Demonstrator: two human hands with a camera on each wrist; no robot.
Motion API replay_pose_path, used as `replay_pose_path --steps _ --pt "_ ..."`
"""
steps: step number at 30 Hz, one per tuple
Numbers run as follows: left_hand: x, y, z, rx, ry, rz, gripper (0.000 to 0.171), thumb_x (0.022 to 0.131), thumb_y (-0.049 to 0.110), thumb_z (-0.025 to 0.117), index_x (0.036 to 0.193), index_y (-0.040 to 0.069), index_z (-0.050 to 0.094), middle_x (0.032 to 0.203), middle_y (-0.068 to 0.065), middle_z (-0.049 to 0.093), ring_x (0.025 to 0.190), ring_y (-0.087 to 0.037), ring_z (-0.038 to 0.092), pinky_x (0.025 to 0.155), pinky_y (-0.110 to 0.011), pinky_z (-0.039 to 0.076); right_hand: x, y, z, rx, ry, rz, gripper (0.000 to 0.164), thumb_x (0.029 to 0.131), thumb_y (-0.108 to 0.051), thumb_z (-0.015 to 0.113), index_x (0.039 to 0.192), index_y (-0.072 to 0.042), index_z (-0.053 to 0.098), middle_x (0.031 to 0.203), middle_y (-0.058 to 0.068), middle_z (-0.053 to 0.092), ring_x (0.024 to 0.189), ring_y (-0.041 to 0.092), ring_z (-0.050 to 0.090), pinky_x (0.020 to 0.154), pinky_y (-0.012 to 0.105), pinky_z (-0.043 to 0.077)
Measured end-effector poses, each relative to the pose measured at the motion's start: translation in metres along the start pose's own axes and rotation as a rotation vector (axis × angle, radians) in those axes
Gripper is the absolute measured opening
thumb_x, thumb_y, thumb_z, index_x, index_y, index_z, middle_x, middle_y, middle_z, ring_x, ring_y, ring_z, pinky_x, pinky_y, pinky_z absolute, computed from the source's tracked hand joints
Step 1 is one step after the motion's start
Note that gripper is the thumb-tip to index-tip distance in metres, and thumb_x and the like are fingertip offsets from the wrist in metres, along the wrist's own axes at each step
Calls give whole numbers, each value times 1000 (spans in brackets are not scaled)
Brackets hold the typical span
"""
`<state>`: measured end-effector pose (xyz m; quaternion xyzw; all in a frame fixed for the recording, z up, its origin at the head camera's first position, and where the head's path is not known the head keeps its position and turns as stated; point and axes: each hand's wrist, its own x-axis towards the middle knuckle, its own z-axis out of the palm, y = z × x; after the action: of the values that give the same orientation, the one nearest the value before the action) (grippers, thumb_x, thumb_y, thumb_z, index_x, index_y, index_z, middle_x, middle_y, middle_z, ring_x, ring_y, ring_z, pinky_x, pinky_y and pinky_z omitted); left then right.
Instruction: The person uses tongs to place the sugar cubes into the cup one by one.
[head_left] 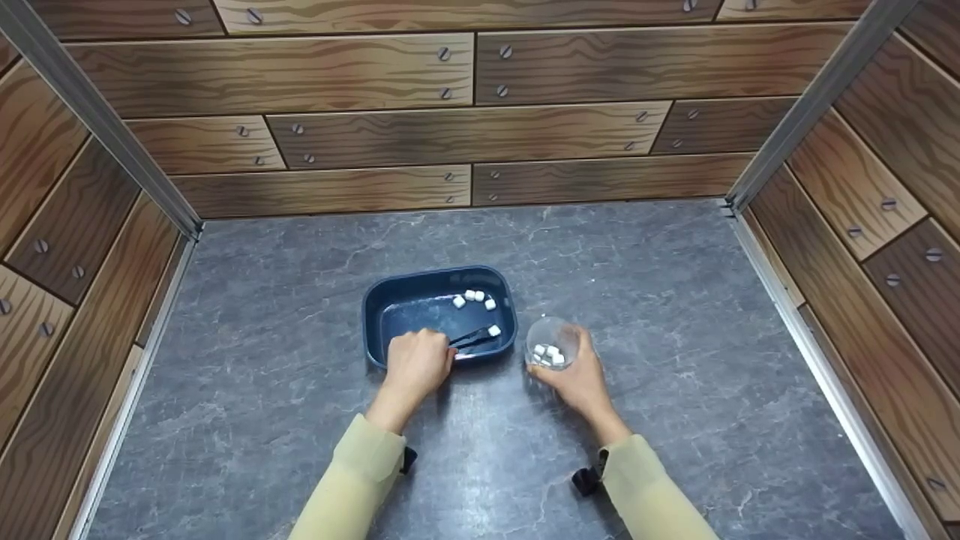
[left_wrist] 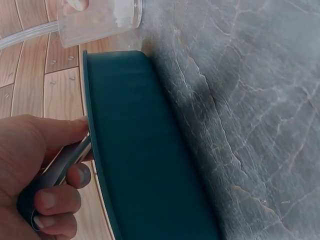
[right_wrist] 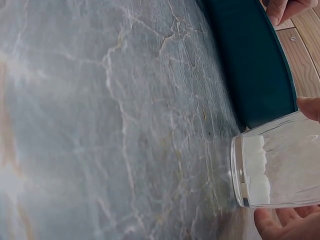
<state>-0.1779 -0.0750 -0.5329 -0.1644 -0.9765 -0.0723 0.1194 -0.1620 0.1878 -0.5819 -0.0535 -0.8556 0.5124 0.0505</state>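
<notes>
Item: 1 white cube [head_left: 494,330], lying in the near right corner area of the dark blue rectangular tray [head_left: 409,286], at the tips of your black tongs [left_wrist: 59,167]. Whether the tips pinch it or only touch it, you cannot tell from here.

Left hand [head_left: 420,360]: fingers curled round the tongs, over the tray's near rim. The cube lies to the right of these fingers and slightly farther from you; the tongs' long axis runs along that same line, across your body.

Right hand [head_left: 581,379]: thumb and fingers round 1 clear plastic cup [head_left: 541,336], mouth up, with several small white cubes [head_left: 553,352] at its bottom.

Key relation: the cup stands just beyond the tray's right end, to the right of the tong tips, with the tray's right wall between cube and cup. Your right hand is at the cup; your left reaches the cube through the tongs.

Also in tray: 4 white cubes grouped toward the far right corner.

Ground: gray marbled tabletop [head_left: 285,337].
</notes>
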Motion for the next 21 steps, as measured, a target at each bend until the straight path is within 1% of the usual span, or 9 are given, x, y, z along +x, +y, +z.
replay_pose_path --steps 11,16,21 --pt "3 0 0 -15 -40 -24 28 85 29 74 65 9 68 64 -8 65 55 -31 62 48 -47 47 1 1 0 9 11 -8 94 61 -18 93 137 2 40 134 30 50 124 43 48 104 53 35" --pt "5 -1 0 -5 -56 -34 28 86 30 74 68 8 70 65 -8 66 56 -31 63 48 -47 48 2 2 0 9 8 -10 93 62 -18 93 136 2 41 134 30 50 124 43 48 105 54 35" --pt "5 -1 1 10 -56 -34 29 86 32 74 70 8 71 65 -8 66 56 -31 63 48 -46 48 2 2 0 7 4 -6 94 61 -20 94 136 1 41 134 29 50 124 43 48 104 55 35"
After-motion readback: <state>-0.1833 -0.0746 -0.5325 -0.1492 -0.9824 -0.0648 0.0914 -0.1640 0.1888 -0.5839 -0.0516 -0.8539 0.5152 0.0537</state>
